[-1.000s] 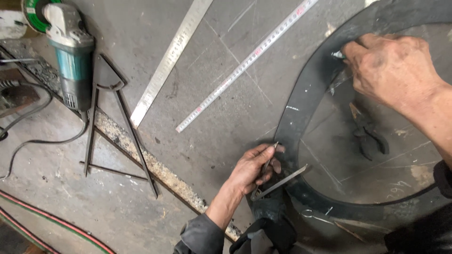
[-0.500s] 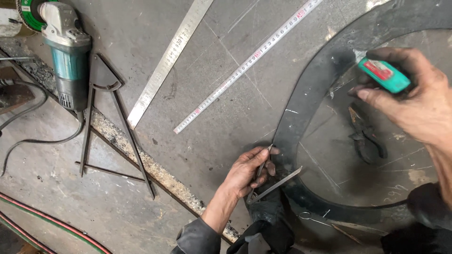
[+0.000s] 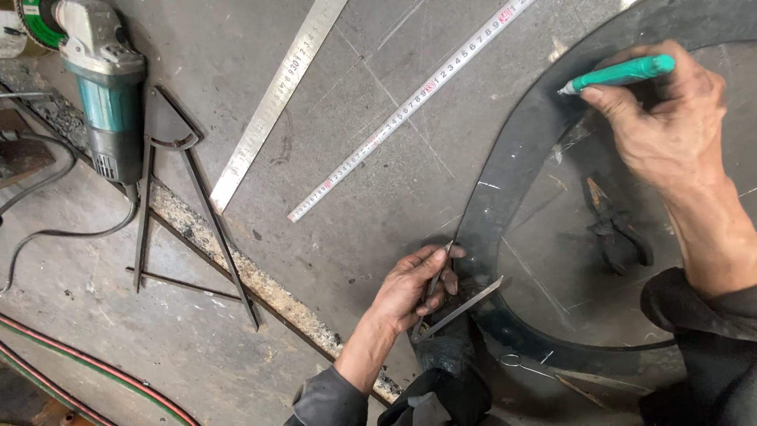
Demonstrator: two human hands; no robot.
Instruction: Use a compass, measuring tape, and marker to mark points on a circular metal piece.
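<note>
Lifting clear of the dark steel ring [image 3: 505, 181], the right hand [image 3: 662, 130] now carries a green marker pen [image 3: 623, 72] pinched in its fingers, tip pointing left over the ring's upper arc; a second ago that hand lay flat on the metal with no pen showing. The marker looks ready to touch the ring, so marking seems the step in hand. The left hand [image 3: 414, 288] has stayed put, closed on a small steel square [image 3: 453, 304] pressed against the ring's inner edge at the lower left. The ring lies flat on the grey steel plate [image 3: 378, 189].

Counted: one ring, one marker, one small square, two measuring strips (a steel ruler [image 3: 276, 99] and a tape blade [image 3: 410, 106]), one angle grinder [image 3: 98, 91], one pair of pliers [image 3: 619, 229] inside the ring, one rod-built triangular frame [image 3: 185, 205].
</note>
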